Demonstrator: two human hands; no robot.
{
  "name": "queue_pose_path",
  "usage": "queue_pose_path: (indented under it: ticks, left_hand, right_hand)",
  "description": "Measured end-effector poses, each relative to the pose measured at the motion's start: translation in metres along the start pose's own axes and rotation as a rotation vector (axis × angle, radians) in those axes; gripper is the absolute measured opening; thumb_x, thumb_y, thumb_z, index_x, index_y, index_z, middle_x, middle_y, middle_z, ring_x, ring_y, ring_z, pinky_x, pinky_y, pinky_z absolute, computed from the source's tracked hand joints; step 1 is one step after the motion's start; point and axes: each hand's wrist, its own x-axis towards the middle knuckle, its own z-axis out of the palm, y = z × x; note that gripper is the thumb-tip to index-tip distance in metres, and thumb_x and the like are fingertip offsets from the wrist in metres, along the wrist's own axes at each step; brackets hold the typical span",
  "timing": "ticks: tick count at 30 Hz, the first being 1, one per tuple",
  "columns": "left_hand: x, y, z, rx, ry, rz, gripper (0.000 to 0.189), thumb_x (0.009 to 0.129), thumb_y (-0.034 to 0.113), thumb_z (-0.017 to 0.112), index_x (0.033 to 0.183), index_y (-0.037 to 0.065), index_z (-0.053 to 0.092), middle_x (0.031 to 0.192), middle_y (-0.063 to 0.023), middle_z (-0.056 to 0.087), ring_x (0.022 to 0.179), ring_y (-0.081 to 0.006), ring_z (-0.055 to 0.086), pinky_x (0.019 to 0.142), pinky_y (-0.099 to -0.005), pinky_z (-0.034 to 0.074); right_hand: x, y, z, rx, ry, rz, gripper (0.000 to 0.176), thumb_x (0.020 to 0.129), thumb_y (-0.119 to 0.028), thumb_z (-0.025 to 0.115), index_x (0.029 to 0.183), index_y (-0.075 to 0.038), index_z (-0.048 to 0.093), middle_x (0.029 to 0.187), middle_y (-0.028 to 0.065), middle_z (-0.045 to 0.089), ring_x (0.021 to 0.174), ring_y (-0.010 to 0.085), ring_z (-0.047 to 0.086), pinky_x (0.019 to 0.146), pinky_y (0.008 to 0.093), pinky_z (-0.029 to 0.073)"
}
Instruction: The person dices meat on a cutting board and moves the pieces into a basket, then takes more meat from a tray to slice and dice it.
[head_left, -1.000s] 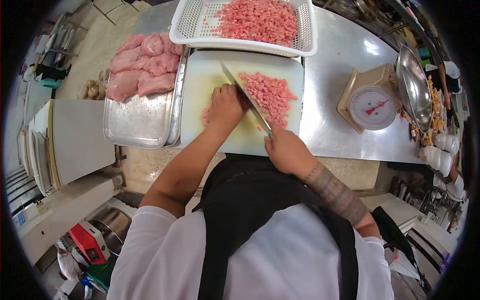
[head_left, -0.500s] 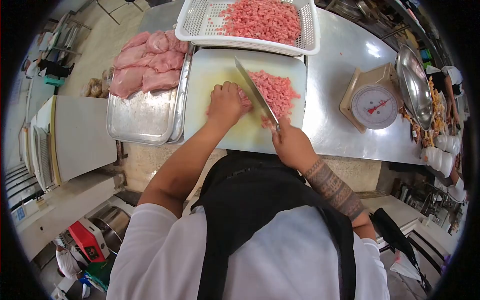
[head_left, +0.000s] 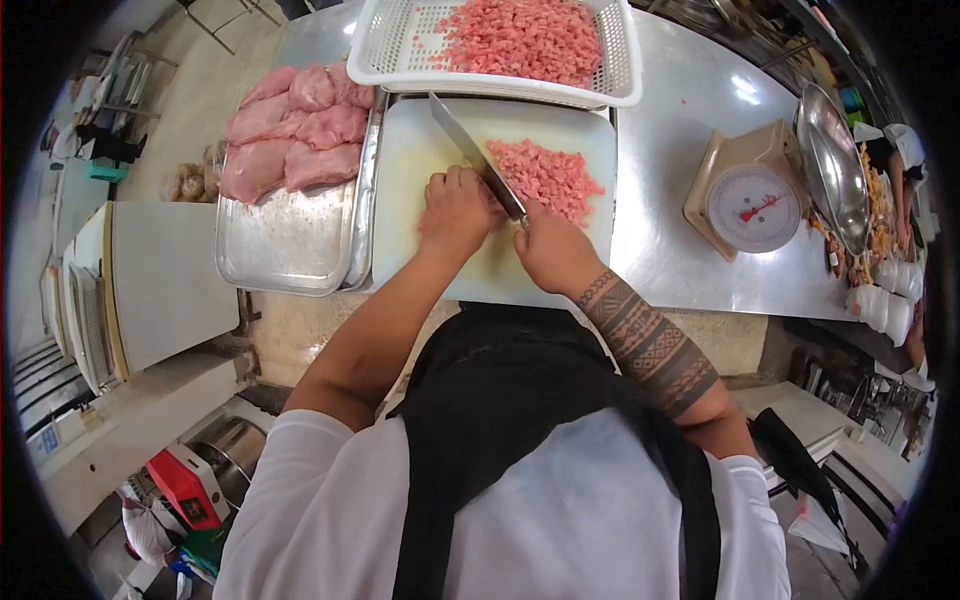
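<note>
My right hand is wrapped round the dark handle of a large knife. Its blade slants up and left, just past the fingers of my left hand. Those fingers are curled down on a piece of raw meat, which is mostly hidden under the hand and the blade. Both hands are over a pale cutting board. To the right of the blade, a heap of diced pink meat lies on the board.
Beyond the board stands a white perforated basket holding more diced meat. Large raw meat pieces lie on a metal tray at left. A dial scale with a metal pan stands on the steel table at right.
My right hand and the knife have moved left and slightly up, bringing the blade against the left fingers. My left hand stays on the meat, almost in place.
</note>
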Motion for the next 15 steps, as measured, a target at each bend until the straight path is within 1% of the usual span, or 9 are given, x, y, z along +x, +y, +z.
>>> queue_pose_path:
  ticks: [2,5,8,11,14,15]
  left_hand:
    - [0.0,0.0,-0.002,-0.034,0.006,-0.01,0.026,0.091,0.02,0.066,0.109,0.001,0.061,0.111,-0.016,0.062,0.102,-0.038,0.057,0.092,-0.0505,0.047]
    - [-0.002,0.002,-0.009,-0.015,0.009,0.028,0.031,0.089,0.022,0.07,0.11,0.001,0.061,0.111,-0.0165,0.061,0.104,-0.0387,0.056,0.093,-0.0508,0.047]
    - [0.0,0.002,-0.01,-0.117,-0.017,-0.029,0.044,0.083,0.026,0.079,0.11,-0.002,0.059,0.115,-0.0203,0.06,0.105,-0.0416,0.056,0.094,-0.0525,0.048]
    - [0.0,-0.003,0.0,-0.075,-0.03,-0.052,0.041,0.085,0.026,0.076,0.111,-0.002,0.06,0.116,-0.0209,0.06,0.105,-0.0416,0.056,0.095,-0.0528,0.047]
    - [0.0,-0.003,0.004,-0.036,0.012,-0.046,0.043,0.081,0.023,0.078,0.111,-0.001,0.061,0.111,-0.0184,0.059,0.106,-0.0403,0.056,0.096,-0.0513,0.047]
    - [0.003,-0.003,0.003,-0.044,-0.003,-0.057,0.043,0.08,0.023,0.078,0.111,-0.002,0.061,0.111,-0.0184,0.06,0.106,-0.0404,0.056,0.096,-0.0511,0.047]
  right_hand:
    - [-0.016,0.001,-0.007,-0.026,0.035,-0.033,0.032,0.101,-0.021,0.057,0.123,0.002,0.054,0.096,0.0295,0.072,0.091,0.0498,0.071,0.082,0.0607,0.055]
    - [-0.065,-0.025,-0.041,0.014,-0.049,0.029,0.032,0.101,-0.021,0.057,0.124,0.002,0.054,0.096,0.0291,0.072,0.09,0.0495,0.071,0.081,0.0611,0.055]
    - [-0.076,-0.018,-0.034,0.024,-0.181,0.11,0.034,0.102,-0.02,0.057,0.127,0.003,0.053,0.097,0.0293,0.072,0.091,0.0495,0.071,0.082,0.0609,0.055]
    - [-0.041,-0.006,-0.003,0.069,-0.059,0.015,0.035,0.102,-0.021,0.056,0.127,0.004,0.053,0.098,0.031,0.072,0.094,0.0495,0.071,0.084,0.0605,0.055]
    - [0.002,-0.006,0.011,0.097,-0.026,0.008,0.031,0.103,-0.021,0.057,0.121,0.004,0.051,0.097,0.033,0.069,0.092,0.0521,0.068,0.082,0.0611,0.053]
    - [0.007,-0.004,0.014,0.077,-0.015,-0.004,0.032,0.103,-0.021,0.057,0.122,0.004,0.052,0.097,0.0329,0.069,0.092,0.052,0.068,0.082,0.0609,0.053]
